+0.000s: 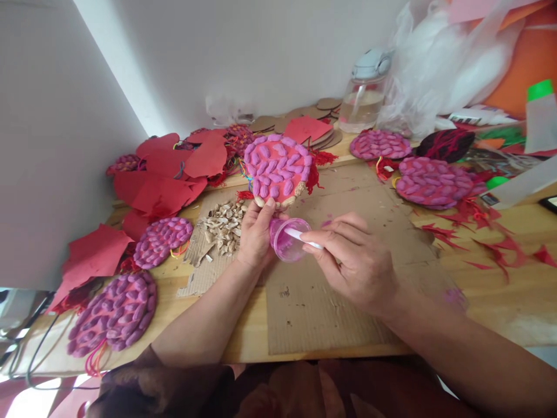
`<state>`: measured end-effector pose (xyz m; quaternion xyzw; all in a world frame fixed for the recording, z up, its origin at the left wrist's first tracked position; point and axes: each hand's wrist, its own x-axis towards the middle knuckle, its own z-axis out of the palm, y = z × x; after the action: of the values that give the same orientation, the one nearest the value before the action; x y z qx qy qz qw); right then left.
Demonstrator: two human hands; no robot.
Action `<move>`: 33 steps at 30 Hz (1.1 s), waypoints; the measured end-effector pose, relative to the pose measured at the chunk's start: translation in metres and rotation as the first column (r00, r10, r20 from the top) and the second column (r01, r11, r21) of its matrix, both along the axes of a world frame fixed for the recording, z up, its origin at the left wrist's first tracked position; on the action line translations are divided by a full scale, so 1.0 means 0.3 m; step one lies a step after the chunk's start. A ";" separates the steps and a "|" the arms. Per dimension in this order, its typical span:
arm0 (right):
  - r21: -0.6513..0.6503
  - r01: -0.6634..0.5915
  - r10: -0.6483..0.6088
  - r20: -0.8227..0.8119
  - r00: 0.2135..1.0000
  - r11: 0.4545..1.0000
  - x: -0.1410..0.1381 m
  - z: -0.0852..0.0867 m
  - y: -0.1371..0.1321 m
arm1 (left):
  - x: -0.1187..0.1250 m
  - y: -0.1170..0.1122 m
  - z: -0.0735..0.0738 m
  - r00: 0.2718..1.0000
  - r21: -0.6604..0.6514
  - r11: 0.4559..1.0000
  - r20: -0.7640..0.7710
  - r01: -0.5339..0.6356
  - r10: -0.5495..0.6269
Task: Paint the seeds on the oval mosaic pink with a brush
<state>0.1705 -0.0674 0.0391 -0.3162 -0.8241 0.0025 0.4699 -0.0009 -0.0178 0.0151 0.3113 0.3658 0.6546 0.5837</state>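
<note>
Through the head camera I take the clear cup [293, 252] as my landmark: it is tilted with its mouth toward me, held up above the cardboard [322, 313], its inside smeared pink-purple. Just beyond it stands the red disc [278, 168], raised toward upright and covered with purple shell-like pieces, those along its lower edge pale tan. My left hand [256, 235], just left of the cup, is closed on that disc, thumb pressed to the lower edge; the cup sits against this hand too, though I cannot tell which fingers support it. My right hand [354, 261], right of the cup, pinches a white stick [293, 233] between thumb and fingers, its far end inside the cup. Left of the cup lies a heap of shells [224, 226], and farther left, beyond them, red paper sheets [152, 191]. Purple-studded discs [437, 181] rest on the table [500, 313] well to either side of the cup. Behind it and to the right stands a water bottle [361, 110], beside a plastic bag [435, 64].
</note>
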 end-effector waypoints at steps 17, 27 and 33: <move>0.003 0.012 -0.012 -0.005 1.000 1.000 0.000 -0.006 0.002 | 0.003 -0.003 0.007 0.998 -0.003 1.000 -0.056 0.005 -0.005; -0.054 -0.004 0.006 0.032 0.999 0.999 -0.007 -0.023 0.000 | 0.007 -0.003 0.001 0.997 0.010 1.000 -0.074 0.009 -0.008; -0.150 -0.046 0.037 -0.064 0.997 0.988 -0.014 -0.024 -0.007 | 0.010 -0.005 0.003 0.996 -0.003 1.000 -0.087 0.007 -0.007</move>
<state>0.1663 -0.0696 0.0319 -0.3336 -0.8132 0.0843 0.4694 0.0020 -0.0194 0.0159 0.3400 0.3903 0.6380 0.5701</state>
